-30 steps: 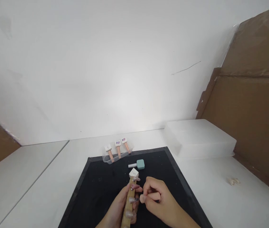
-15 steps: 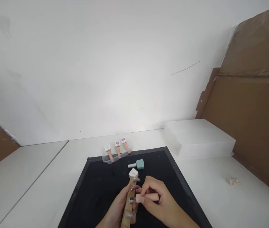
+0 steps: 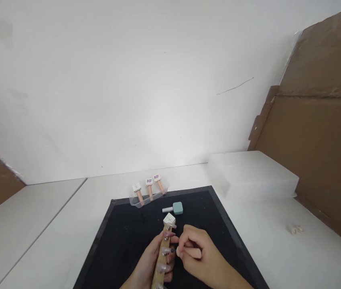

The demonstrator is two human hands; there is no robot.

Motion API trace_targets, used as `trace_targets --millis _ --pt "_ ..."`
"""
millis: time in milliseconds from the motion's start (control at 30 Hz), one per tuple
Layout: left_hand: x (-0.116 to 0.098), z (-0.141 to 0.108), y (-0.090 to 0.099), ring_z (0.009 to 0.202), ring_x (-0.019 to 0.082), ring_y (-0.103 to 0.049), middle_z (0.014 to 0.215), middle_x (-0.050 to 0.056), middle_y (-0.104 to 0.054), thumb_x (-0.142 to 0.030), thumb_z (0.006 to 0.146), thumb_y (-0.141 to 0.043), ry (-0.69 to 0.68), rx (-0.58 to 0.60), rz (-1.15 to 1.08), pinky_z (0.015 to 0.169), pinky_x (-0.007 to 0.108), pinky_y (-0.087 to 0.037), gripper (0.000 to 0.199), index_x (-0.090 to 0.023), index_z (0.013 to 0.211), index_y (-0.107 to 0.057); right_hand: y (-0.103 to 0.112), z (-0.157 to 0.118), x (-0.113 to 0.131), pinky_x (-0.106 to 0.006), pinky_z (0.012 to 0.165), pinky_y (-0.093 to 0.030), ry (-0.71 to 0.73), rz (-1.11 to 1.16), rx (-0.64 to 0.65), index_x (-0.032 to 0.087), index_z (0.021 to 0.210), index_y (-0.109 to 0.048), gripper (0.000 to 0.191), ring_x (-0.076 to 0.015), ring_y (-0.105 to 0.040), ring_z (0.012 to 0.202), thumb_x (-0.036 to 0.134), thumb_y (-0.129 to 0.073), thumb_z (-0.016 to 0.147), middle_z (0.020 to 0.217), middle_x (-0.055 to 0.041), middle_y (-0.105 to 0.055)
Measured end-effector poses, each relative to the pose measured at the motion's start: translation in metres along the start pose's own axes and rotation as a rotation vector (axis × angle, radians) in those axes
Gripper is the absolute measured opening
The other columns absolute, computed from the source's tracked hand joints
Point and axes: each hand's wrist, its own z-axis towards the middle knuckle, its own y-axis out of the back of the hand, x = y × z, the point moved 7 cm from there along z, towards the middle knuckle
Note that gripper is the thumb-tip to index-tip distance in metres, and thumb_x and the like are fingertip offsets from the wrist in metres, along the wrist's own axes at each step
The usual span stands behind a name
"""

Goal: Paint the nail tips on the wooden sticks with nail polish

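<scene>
My left hand is closed around a wooden strip that carries several false nail tips sticking out to the right; one near the far end is dark pink, others look clear or pale. My right hand pinches a nail polish brush by its peach-coloured cap. Its dark bristles point left, at the free end of a middle nail tip; whether they touch cannot be told. Just beyond the strip's far end stands a white nail polish bottle.
A teal bottle with a pale cap lies on the black mat. Behind it, a clear tray holds three white bottles with peach caps. A translucent box stands right; small beige rings lie near a cardboard panel.
The brush has shifted slightly right, from over the middle nail tip to its outer end. The strip has tilted a little in my left hand.
</scene>
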Motion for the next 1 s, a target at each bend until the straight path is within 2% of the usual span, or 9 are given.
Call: trace_targets --millis 200,367,533,633,767,1000 --pt "0.0006 0.0022 -0.0006 0.031 0.003 -0.030 0.043 -0.005 -0.041 -0.045 0.089 -0.034 0.000 0.056 -0.015 0.036 0.016 -0.013 0.041 -0.016 0.064 -0.050 0.0047 -0.0005 0.0022 -0.021 0.049 -0.028 0.012 0.040 -0.029 0.017 0.063 -0.052 0.015 -0.0089 -0.035 0.051 0.003 -0.049 0.066 0.061 0.0054 -0.038" --pt "0.0019 0.0050 0.0053 0.030 0.003 -0.029 0.043 -0.006 -0.042 -0.048 0.089 -0.031 0.009 -0.020 0.009 0.035 0.016 -0.012 0.043 -0.016 0.068 -0.052 0.0035 -0.0013 -0.0011 -0.021 0.049 -0.030 -0.023 0.043 -0.028 0.017 0.066 -0.053 0.011 -0.0090 -0.035 0.053 0.009 -0.057 0.072 0.063 0.0054 -0.039" --pt "0.0030 0.0053 0.0064 0.029 0.003 -0.028 0.042 -0.006 -0.042 -0.047 0.087 -0.036 0.004 -0.059 0.024 0.034 0.015 -0.012 0.039 -0.017 0.068 -0.051 0.0008 -0.0001 0.0004 -0.021 0.052 -0.033 -0.021 0.026 -0.004 0.017 0.065 -0.053 0.012 -0.0094 -0.041 0.055 0.013 -0.060 0.074 0.065 0.0042 -0.045" --pt "0.0038 0.0055 0.0078 0.028 0.003 -0.028 0.040 -0.007 -0.040 -0.049 0.086 -0.039 -0.001 -0.078 0.021 0.034 0.014 -0.012 0.038 -0.017 0.068 -0.050 0.0002 0.0016 0.0034 -0.021 0.054 -0.036 -0.014 0.003 -0.001 0.017 0.064 -0.053 0.012 -0.0106 -0.045 0.058 0.012 -0.059 0.073 0.067 0.0030 -0.049" --pt "0.0034 0.0061 0.0063 0.029 0.003 -0.030 0.043 -0.006 -0.043 -0.049 0.085 -0.041 -0.001 -0.043 0.020 0.034 0.014 -0.013 0.036 -0.017 0.070 -0.052 0.0015 0.0033 0.0046 -0.022 0.055 -0.037 -0.003 -0.030 -0.024 0.018 0.060 -0.051 0.015 -0.0115 -0.047 0.058 0.007 -0.057 0.068 0.066 0.0027 -0.048" --pt "0.0021 0.0011 0.0023 0.029 0.003 -0.032 0.044 -0.005 -0.044 -0.048 0.088 -0.034 0.012 -0.037 0.037 0.034 0.015 -0.013 0.038 -0.018 0.075 -0.054 0.0002 0.0018 0.0020 -0.021 0.050 -0.032 0.004 -0.028 -0.011 0.018 0.060 -0.051 0.020 -0.0108 -0.044 0.055 -0.001 -0.047 0.058 0.065 0.0027 -0.046"
